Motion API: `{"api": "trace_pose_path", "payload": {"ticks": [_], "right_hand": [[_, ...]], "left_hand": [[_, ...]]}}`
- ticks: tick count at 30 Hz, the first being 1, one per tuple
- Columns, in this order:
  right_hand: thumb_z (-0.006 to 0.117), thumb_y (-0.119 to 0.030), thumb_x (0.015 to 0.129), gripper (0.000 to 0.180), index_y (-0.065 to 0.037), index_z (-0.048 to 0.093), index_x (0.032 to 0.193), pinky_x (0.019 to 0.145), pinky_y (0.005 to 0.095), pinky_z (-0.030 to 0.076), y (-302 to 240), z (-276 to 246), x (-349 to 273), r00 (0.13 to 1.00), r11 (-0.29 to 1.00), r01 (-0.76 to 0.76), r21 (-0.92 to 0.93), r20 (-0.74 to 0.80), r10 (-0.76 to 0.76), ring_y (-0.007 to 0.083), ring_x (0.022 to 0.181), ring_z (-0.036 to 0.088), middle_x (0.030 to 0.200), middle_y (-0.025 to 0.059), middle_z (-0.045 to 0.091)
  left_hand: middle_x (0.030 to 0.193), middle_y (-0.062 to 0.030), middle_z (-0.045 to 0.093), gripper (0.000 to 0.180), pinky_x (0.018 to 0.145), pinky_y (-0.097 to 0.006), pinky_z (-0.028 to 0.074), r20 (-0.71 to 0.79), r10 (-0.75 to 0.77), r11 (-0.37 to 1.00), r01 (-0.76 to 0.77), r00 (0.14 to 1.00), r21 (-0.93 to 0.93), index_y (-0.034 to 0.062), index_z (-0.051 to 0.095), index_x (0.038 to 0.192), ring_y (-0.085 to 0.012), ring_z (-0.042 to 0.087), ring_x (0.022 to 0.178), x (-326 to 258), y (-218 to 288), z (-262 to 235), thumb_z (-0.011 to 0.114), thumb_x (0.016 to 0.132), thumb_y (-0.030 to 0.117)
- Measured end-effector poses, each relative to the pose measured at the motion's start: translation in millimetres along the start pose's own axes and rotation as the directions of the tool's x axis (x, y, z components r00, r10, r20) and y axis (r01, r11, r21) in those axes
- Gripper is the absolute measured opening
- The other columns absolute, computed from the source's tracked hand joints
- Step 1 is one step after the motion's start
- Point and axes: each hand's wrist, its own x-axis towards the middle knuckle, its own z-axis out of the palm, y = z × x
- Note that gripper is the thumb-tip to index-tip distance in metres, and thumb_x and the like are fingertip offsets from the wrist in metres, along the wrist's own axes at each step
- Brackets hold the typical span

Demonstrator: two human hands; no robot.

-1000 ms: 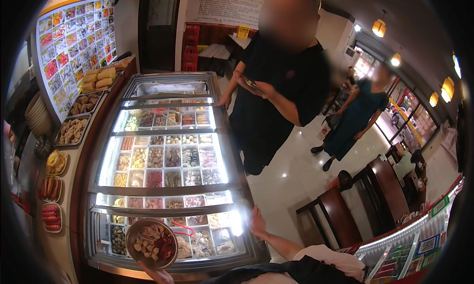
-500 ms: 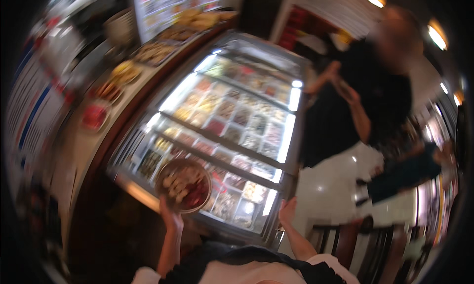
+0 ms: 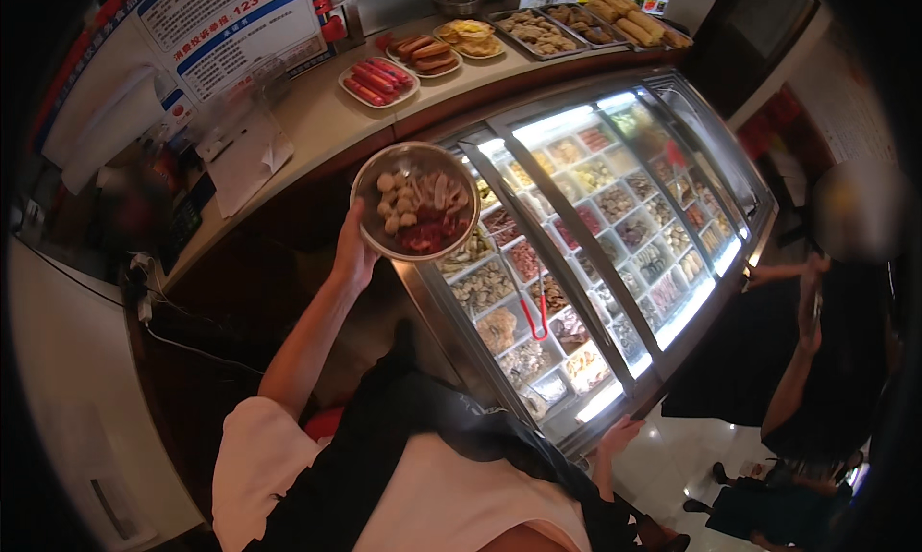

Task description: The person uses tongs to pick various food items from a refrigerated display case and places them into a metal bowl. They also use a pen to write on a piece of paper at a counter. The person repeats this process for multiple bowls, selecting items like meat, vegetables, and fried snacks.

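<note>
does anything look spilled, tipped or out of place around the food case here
Nothing stands out. The metal bowl sits level in the left hand, its food inside. The right hand rests on the display case edge.

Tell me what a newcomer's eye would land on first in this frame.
First the round metal bowl of meatballs and sliced food, held up by the left hand over the near corner of the lit glass-topped display case, whose trays of food fill the middle of the picture. Red tongs lie on the glass just below the bowl. The right hand rests on the case's lower edge, and plates of sausages line the wooden counter above.
</note>
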Motion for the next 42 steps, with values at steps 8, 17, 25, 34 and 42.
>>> {"api": "trace_pose_path", "payload": {"ticks": [8,17,25,34,42], "right_hand": [[0.033,-0.033,0.088,0.043,0.007,0.046,0.099,0.070,0.0432,0.042,-13.0,9.2,-6.3,0.984,0.988,-0.092,0.124,-0.140,0.109,0.0380,0.083,0.051,0.092,0.0245,0.052],[0.038,-0.023,0.088,0.032,0.006,0.051,0.094,0.062,0.0363,0.046,-169.8,8.1,-111.4,0.937,0.955,0.070,-0.290,-0.310,-0.163,0.0284,0.075,0.056,0.083,0.0187,0.057],[0.039,-0.021,0.088,0.030,0.005,0.052,0.094,0.062,0.0351,0.046,-341.2,83.7,-143.6,0.990,0.989,0.143,-0.033,-0.003,-0.143,0.0268,0.075,0.056,0.083,0.0177,0.058],[0.040,-0.019,0.087,0.028,0.005,0.052,0.096,0.063,0.0338,0.046,-393.7,117.8,-117.1,0.971,0.992,0.121,0.036,0.202,-0.126,0.0251,0.076,0.056,0.083,0.0165,0.058],[0.041,-0.017,0.087,0.027,0.005,0.052,0.096,0.064,0.0326,0.047,-388.4,121.1,-66.8,0.867,0.929,0.331,0.167,0.334,-0.369,0.0235,0.076,0.057,0.084,0.0155,0.058]], "left_hand": [[0.118,-0.0104,0.045,0.049,0.089,-0.033,0.039,0.062,-0.040,0.999,0.040,0.997,-0.005,0.0042,0.036,0.120,-0.0190,0.047,0.105,145.1,52.0,-30.9,0.036,0.086,0.039],[0.109,-0.0096,0.051,0.045,0.073,-0.038,0.050,0.144,-0.094,0.993,0.102,0.985,-0.050,0.0065,0.039,0.117,-0.0215,0.054,0.094,415.7,136.9,-35.3,0.039,0.085,0.038],[0.097,-0.0136,0.051,0.039,0.051,-0.035,0.054,-0.168,0.060,0.998,-0.055,0.984,0.032,0.0067,0.036,0.111,-0.0255,0.057,0.077,657.4,160.6,-54.8,0.048,0.077,0.021],[0.082,-0.0143,0.055,0.033,0.050,-0.036,0.049,-0.267,0.218,0.909,-0.096,0.939,0.406,-0.0030,0.054,0.091,-0.0240,0.057,0.070,761.1,157.7,-104.3,0.052,0.074,0.025],[0.092,-0.0228,0.056,0.038,0.074,-0.040,0.044,0.001,0.580,-0.054,0.037,0.814,0.998,-0.0027,0.055,0.091,-0.0302,0.056,0.085,760.0,170.5,-111.7,0.048,0.077,0.032]]}}
